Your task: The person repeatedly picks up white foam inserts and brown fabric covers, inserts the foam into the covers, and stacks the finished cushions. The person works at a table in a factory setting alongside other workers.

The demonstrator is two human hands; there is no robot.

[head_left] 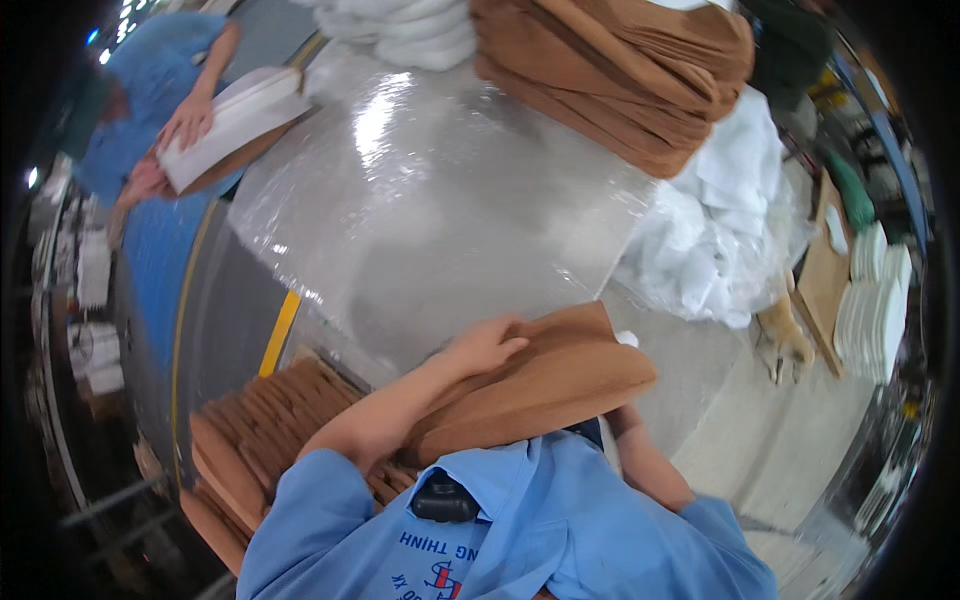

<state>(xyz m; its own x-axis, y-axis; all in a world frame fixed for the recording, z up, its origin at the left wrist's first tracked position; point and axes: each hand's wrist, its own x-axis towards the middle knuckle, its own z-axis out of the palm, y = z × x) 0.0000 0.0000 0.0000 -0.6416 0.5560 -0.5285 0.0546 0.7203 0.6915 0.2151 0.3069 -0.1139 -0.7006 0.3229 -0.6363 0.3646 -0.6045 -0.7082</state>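
A brown cushion cover point(540, 385), rounded and padded-looking, lies across my front at the near edge of the plastic-covered table. My left hand point(488, 345) reaches over it from the left, fingers bent onto the fabric near its far edge. A small white piece point(627, 339) shows beside the cover's right end. My right hand point(624, 418) is at the cover's near right side, and its fingers are hidden beneath the brown fabric. To my left, next to my forearm, stands a tight row of brown cushions or covers point(270, 425).
Clear plastic sheeting point(450, 210) covers the table. Brown covers point(620, 75) are stacked far right, near white padding point(410, 30) and a bag of white fluff point(705, 240). At left another person point(150, 95) handles a white-and-brown cushion point(235, 125). A tan, dog-like animal point(785, 335) lies right.
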